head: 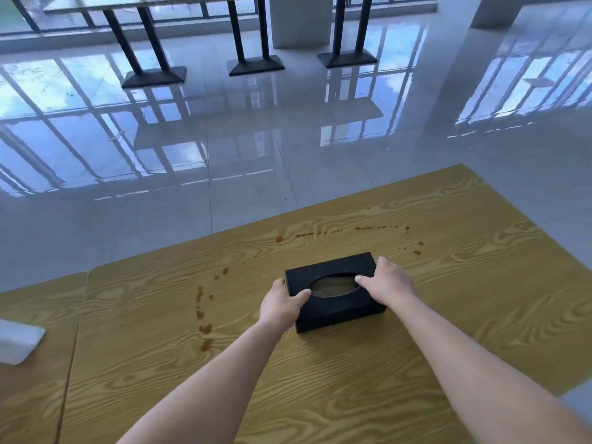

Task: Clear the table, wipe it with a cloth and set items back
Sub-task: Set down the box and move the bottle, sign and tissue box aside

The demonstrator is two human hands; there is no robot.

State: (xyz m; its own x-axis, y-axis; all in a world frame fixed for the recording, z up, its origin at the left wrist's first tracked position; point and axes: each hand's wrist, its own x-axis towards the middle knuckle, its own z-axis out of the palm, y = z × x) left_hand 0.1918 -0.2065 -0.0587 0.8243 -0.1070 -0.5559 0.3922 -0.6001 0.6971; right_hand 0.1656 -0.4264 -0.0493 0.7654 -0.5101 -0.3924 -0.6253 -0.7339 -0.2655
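Observation:
A black tissue box (333, 307) with an oval opening on top lies in the middle of the wood-grain table (352, 379). My left hand (282, 304) grips its left end, thumb over the top edge. My right hand (389, 282) grips its right end, thumb on the top next to the opening. Brown liquid stains (205, 328) dot the table to the left of the box and run in a line behind it. A white cloth (17, 344) lies at the left edge of view on the neighbouring table.
A second wood-grain table (35, 363) adjoins on the left. Beyond the table's far edge stretches glossy tiled floor (256, 139). Black table pedestals (153, 75) stand at the far side near the windows.

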